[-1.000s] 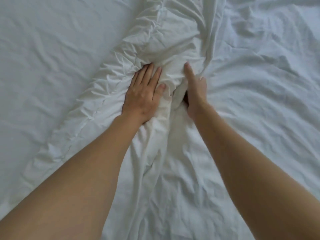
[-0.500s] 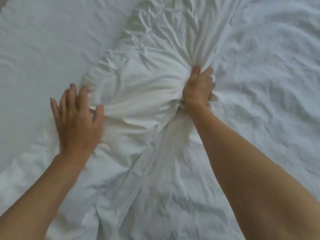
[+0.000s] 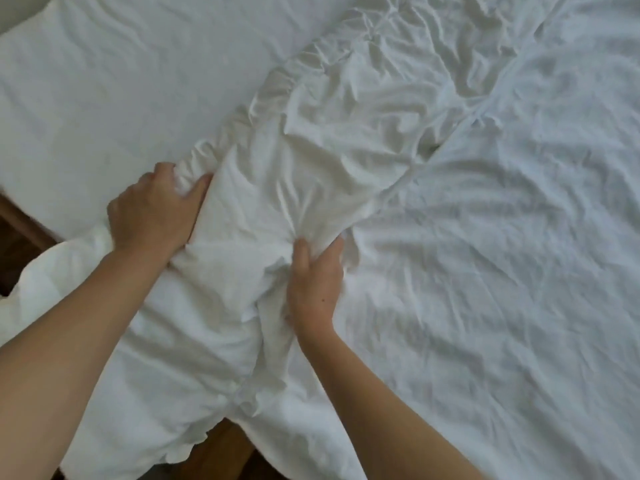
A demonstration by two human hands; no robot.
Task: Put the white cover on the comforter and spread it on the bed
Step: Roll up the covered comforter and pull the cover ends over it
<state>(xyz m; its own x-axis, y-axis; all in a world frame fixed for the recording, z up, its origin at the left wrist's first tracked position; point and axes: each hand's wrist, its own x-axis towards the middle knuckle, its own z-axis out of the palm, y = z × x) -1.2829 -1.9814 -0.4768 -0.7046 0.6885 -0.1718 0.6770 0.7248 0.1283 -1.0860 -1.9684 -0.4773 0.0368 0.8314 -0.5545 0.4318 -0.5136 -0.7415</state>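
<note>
The white cover (image 3: 311, 161) lies bunched in a crumpled ridge running diagonally across the bed, over the flatter white comforter (image 3: 502, 271) on the right. My left hand (image 3: 156, 209) grips a gathered fold at the ridge's left edge, fingers curled into the cloth. A little lower and to the right, my right hand (image 3: 315, 282) pinches a tuft of the cover, with creases fanning out from its fingertips. Where cover ends and comforter begins is hard to tell, as both are white.
The bed's bare white sheet (image 3: 121, 81) fills the upper left. A wooden bed frame edge (image 3: 24, 226) shows at the left, and wooden floor (image 3: 221, 452) shows at the bottom under the hanging fabric.
Both hands have come nearer to me and leftward with the bunched cover. My left hand, flat and open before, now clutches a fold. The bed's edge and floor have come into view.
</note>
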